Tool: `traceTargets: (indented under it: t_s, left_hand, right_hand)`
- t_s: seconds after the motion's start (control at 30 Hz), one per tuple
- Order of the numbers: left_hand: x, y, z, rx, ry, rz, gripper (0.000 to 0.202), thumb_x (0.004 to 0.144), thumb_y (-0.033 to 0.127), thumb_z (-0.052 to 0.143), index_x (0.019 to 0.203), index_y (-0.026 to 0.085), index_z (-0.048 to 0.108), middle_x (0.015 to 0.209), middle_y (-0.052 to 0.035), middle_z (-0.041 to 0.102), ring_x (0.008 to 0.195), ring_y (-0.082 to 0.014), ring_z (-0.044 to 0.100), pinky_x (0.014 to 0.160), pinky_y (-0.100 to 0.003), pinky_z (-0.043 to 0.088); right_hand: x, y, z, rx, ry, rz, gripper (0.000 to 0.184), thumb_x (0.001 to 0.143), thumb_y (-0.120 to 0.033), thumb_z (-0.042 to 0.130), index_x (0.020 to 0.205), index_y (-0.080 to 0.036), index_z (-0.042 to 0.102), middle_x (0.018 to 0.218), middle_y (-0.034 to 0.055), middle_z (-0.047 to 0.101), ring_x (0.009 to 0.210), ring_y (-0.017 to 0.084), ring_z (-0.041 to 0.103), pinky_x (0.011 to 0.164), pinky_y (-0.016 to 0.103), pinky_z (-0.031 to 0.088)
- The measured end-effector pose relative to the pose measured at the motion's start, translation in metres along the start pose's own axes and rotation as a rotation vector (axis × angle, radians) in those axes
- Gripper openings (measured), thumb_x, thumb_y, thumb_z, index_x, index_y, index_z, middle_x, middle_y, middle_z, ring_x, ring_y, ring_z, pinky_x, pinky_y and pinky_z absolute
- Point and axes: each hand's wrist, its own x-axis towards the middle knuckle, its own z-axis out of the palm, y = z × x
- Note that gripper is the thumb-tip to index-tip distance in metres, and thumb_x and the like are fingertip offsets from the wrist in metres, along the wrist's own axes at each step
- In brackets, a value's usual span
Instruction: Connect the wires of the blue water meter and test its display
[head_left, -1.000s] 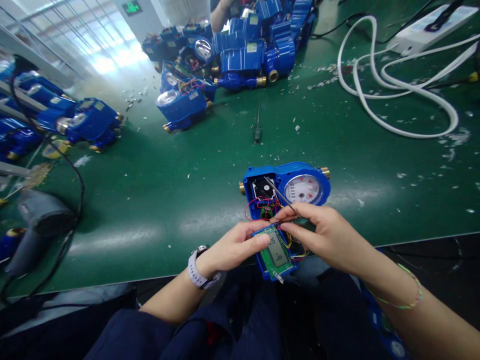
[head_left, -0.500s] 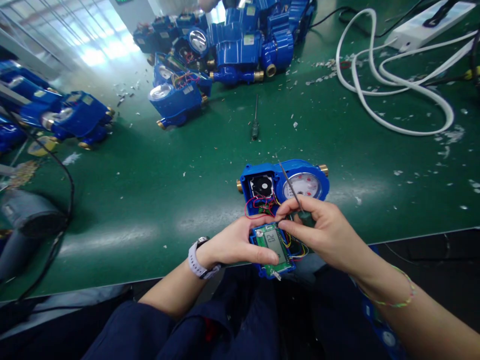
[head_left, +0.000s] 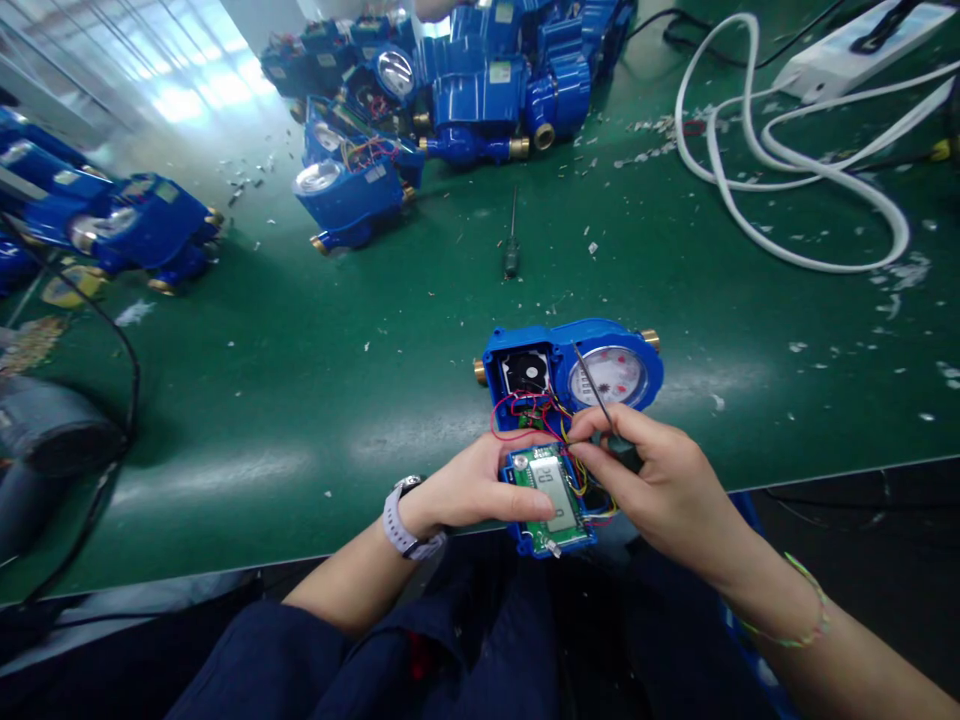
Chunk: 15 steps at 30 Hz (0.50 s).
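Note:
An opened blue water meter lies near the green table's front edge, its dial up and red, yellow and green wires spilling out. My left hand grips a green circuit board with an LCD in a blue frame, wired to the meter. My right hand pinches a thin screwdriver whose shaft points up over the dial; its fingertips touch the board's right edge.
A heap of blue water meters sits at the far centre, more at the left. A second screwdriver lies mid-table. White hose coils at the right. A grey tool with a black cord lies at the left edge. White scraps litter the mat.
The screwdriver shaft has swung from the open compartment to upright over the dial. The LCD board has shifted slightly between my hands. The view has drifted a little.

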Motion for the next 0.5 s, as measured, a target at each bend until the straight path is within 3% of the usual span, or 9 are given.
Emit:
traceTargets:
  t_s: [0.13, 0.23, 0.37, 0.5]
  left_hand:
    - [-0.002, -0.002, -0.003, -0.078, -0.084, -0.017, 0.073, 0.059, 0.051, 0.087, 0.117, 0.016, 0.061, 0.108, -0.0087, 0.068, 0.092, -0.0194, 0.063, 0.088, -0.033, 0.048]
    - [-0.006, -0.003, -0.004, -0.138, -0.122, -0.066, 0.08, 0.056, 0.046, 0.09, 0.123, 0.019, 0.056, 0.113, -0.0095, 0.066, 0.097, -0.0212, 0.064, 0.092, -0.036, 0.046]
    - [-0.01, -0.006, -0.005, -0.113, -0.122, -0.083, 0.079, 0.054, 0.044, 0.091, 0.12, 0.019, 0.054, 0.113, -0.0097, 0.064, 0.099, -0.0223, 0.064, 0.089, -0.036, 0.047]
    - [-0.01, -0.007, -0.003, -0.119, -0.133, -0.066, 0.082, 0.052, 0.046, 0.091, 0.12, 0.021, 0.052, 0.117, -0.0103, 0.062, 0.104, -0.0242, 0.062, 0.092, -0.037, 0.046]
  right_hand:
    - [-0.001, -0.002, -0.001, -0.028, 0.01, 0.053, 0.004, 0.089, -0.021, 0.054, 0.087, -0.02, 0.057, 0.083, 0.0031, 0.064, 0.074, 0.017, 0.061, 0.07, 0.027, 0.049]
    - [-0.011, -0.003, -0.014, -0.091, 0.038, 0.047, 0.019, 0.091, -0.028, 0.054, 0.108, -0.02, 0.054, 0.097, 0.0066, 0.063, 0.084, 0.019, 0.062, 0.074, 0.028, 0.051]
    - [-0.039, -0.007, -0.037, -0.212, -0.016, 0.036, 0.026, 0.095, -0.029, 0.045, 0.12, -0.023, 0.049, 0.104, 0.0079, 0.064, 0.088, 0.02, 0.065, 0.072, 0.027, 0.054]
    - [-0.073, -0.011, -0.054, -0.307, -0.092, 0.048, 0.034, 0.094, -0.032, 0.051, 0.127, -0.03, 0.056, 0.107, 0.0053, 0.069, 0.087, 0.022, 0.069, 0.071, 0.025, 0.058]
